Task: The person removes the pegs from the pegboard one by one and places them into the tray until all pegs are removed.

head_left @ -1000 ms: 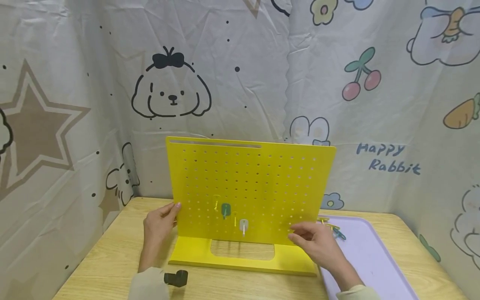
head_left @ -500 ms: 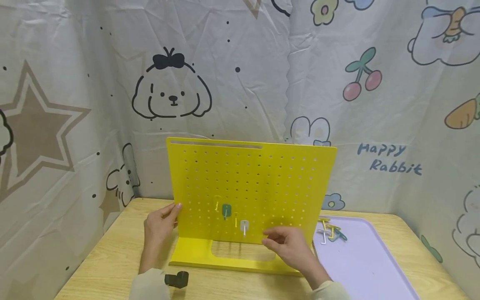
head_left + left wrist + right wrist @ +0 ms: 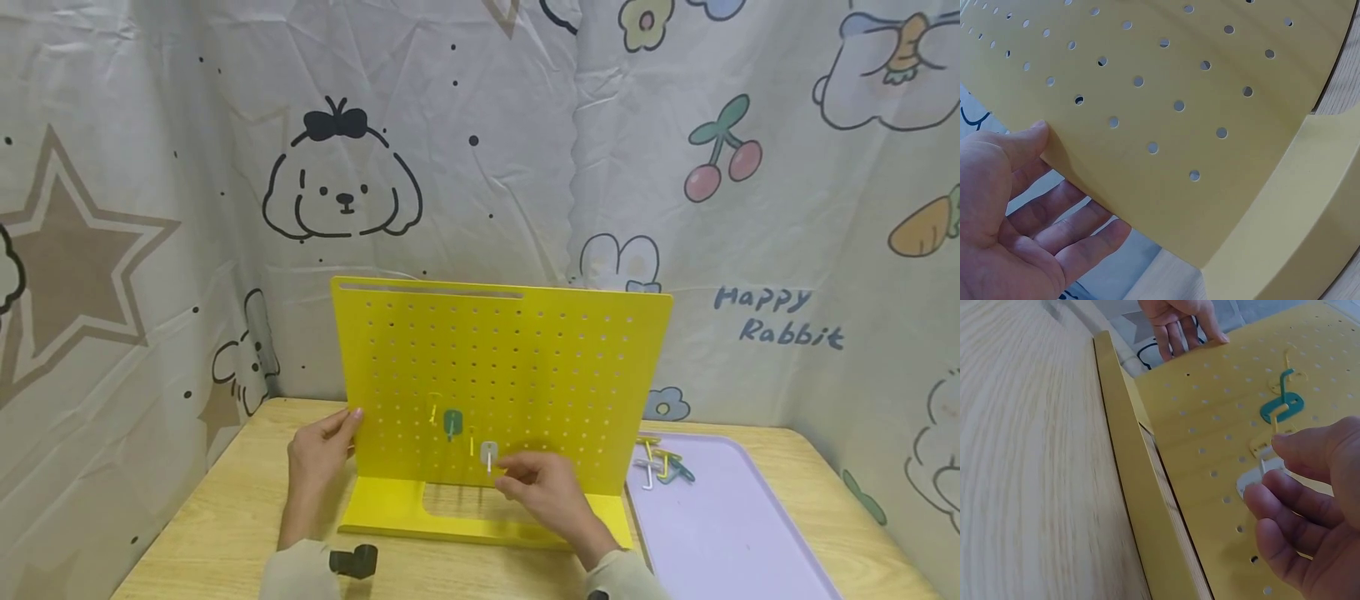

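A yellow pegboard (image 3: 483,354) stands upright on its yellow base (image 3: 386,504). My left hand (image 3: 318,450) grips its left edge, thumb on the front face and fingers behind, as the left wrist view shows. On the board's lower part hang a white hook (image 3: 489,451), a green hook (image 3: 453,422) and two yellow hooks (image 3: 433,410), lined up diagonally. My right hand (image 3: 547,493) is just right of the white hook, thumb and index fingertips apart. In the right wrist view its fingers (image 3: 1294,497) partly cover the white hook (image 3: 1248,479), whose prong shows between thumb and fingers.
To the right a lilac tray (image 3: 720,508) lies on the wooden table (image 3: 202,508), with several loose hooks (image 3: 665,463) near its far left corner. A black fitting (image 3: 354,561) is by my left sleeve. Printed curtains (image 3: 465,192) enclose the table behind and at both sides.
My right hand has moved left across the front of the board, from its right edge to beside the white hook. My left hand stays on the left edge.
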### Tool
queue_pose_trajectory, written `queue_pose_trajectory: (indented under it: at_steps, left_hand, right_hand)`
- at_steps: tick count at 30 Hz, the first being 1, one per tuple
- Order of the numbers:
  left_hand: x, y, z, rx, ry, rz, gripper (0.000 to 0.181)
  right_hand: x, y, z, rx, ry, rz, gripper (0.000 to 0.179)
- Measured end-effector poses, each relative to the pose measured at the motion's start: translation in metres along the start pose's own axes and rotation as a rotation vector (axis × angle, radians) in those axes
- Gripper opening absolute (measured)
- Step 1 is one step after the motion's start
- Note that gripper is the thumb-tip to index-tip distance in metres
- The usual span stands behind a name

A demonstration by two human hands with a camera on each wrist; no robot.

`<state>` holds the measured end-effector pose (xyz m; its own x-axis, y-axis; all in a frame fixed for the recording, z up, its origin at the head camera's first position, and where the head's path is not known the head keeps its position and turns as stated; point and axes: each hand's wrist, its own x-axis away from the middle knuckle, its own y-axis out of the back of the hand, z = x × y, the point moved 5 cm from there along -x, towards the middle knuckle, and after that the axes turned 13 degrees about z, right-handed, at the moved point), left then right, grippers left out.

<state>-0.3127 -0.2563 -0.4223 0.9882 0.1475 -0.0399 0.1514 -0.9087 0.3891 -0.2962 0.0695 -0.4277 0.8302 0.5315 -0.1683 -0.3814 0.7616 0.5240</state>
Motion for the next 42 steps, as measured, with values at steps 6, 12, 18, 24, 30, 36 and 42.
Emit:
queue_pose_trajectory:
  at_steps: [6, 12, 18, 24, 30, 36, 42]
  left_hand:
    - [0.0, 0.0, -0.001, -0.008, -0.01, -0.002, 0.063]
    - [0.0, -0.001, 0.0, -0.005, 0.001, -0.001, 0.064]
    - [0.0, -0.001, -0.002, -0.014, -0.006, 0.003, 0.064]
    - [0.0, -0.002, -0.002, -0.017, -0.003, 0.0, 0.064]
    - [0.0, -0.002, 0.0, -0.004, 0.011, 0.006, 0.065]
    - [0.0, -0.001, 0.0, -0.004, 0.007, 0.002, 0.064]
    - [0.001, 0.0, -0.001, 0.0, 0.004, 0.008, 0.063]
  right_hand:
    - [-0.007, -0.007, 0.002, 0.007, -0.008, 0.0, 0.022]
    - [-0.011, -0.013, -0.001, -0.007, -0.017, -0.004, 0.018]
    - [-0.012, -0.013, -0.003, 0.02, -0.044, -0.014, 0.014]
    - [-0.012, -0.012, -0.001, 0.041, -0.045, -0.034, 0.012]
    - [-0.01, -0.011, 0.003, 0.036, -0.042, -0.023, 0.011]
    - [-0.001, -0.002, 0.008, 0.026, -0.048, 0.003, 0.011]
    - [0.014, 0.014, 0.009, 0.062, -0.057, -0.012, 0.015]
